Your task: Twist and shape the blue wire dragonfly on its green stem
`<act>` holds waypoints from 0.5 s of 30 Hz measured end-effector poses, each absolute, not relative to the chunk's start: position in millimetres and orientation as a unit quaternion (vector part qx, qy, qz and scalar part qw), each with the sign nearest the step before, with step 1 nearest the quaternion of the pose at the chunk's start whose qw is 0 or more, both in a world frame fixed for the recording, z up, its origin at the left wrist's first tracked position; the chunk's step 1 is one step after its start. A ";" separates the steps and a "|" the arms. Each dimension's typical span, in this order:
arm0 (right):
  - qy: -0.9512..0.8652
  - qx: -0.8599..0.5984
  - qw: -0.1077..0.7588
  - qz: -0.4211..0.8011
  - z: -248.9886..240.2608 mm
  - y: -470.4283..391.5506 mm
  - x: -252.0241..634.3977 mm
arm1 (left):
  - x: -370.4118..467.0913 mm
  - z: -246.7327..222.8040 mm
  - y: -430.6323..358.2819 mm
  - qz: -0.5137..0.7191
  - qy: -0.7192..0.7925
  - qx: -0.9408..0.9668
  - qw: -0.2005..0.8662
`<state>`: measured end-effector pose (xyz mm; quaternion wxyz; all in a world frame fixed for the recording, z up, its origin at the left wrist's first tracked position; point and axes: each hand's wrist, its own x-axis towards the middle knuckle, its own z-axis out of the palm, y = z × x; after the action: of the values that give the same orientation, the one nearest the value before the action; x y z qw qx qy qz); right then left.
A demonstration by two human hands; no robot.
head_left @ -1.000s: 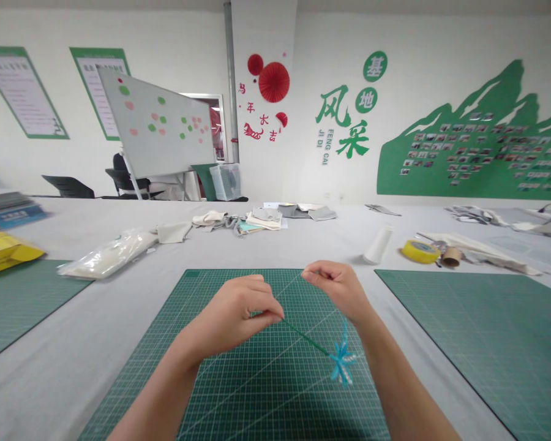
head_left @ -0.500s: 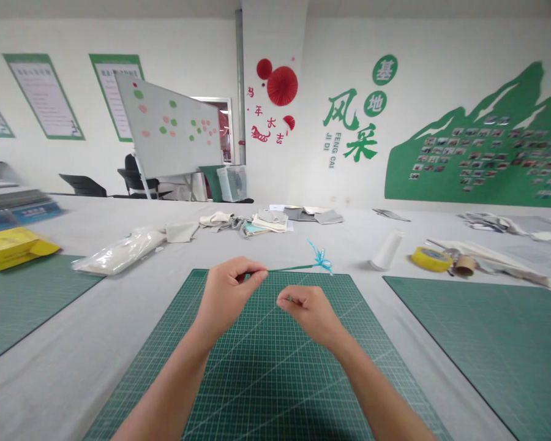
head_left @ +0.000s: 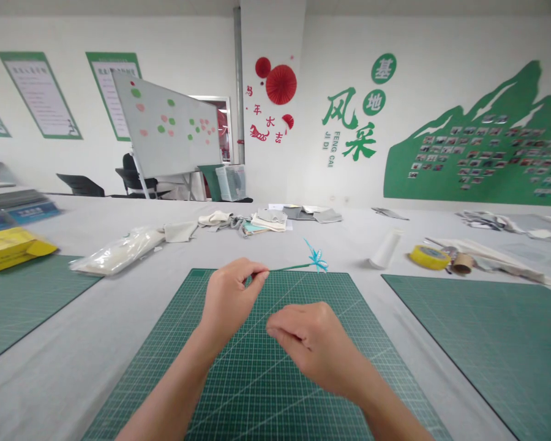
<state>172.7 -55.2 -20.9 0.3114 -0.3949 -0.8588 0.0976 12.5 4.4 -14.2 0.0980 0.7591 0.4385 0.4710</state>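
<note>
From here, the person's left hand [head_left: 232, 297] is pinching one end of a green stem [head_left: 294, 267], and the blue flower [head_left: 318, 262] at its other end is showing over the far edge of the cutting mat [head_left: 257, 392], near its far right corner. The right hand [head_left: 314, 340] is hanging closer in, fingers bunching closed; whether they are gripping anything, I cannot tell. Fabric pieces [head_left: 270, 218] are lying near the worktop's [head_left: 349, 236] far edge, and yellow tape [head_left: 425, 257] is resting toward the right.
</note>
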 end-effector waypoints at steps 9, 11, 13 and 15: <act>-0.817 -0.414 0.398 0.058 -6.6 -64.9 189.2 | 22.1 -20.6 0.9 0.370 0.378 0.849 0.009; -0.795 -0.430 0.426 0.049 -4.7 -63.3 195.8 | 22.4 -20.2 0.2 0.338 0.352 0.873 0.001; -0.770 -0.445 0.454 0.044 -2.5 -60.6 202.7 | 22.1 -18.6 -1.0 0.310 0.321 0.895 -0.002; -0.746 -0.460 0.479 0.037 -0.8 -56.4 209.9 | 21.2 -16.0 -2.6 0.292 0.289 0.912 0.004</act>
<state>209.9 -56.4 -0.8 0.4791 -0.4605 -0.7464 0.0368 21.2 -2.6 -16.0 0.0037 0.9119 0.2888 0.2917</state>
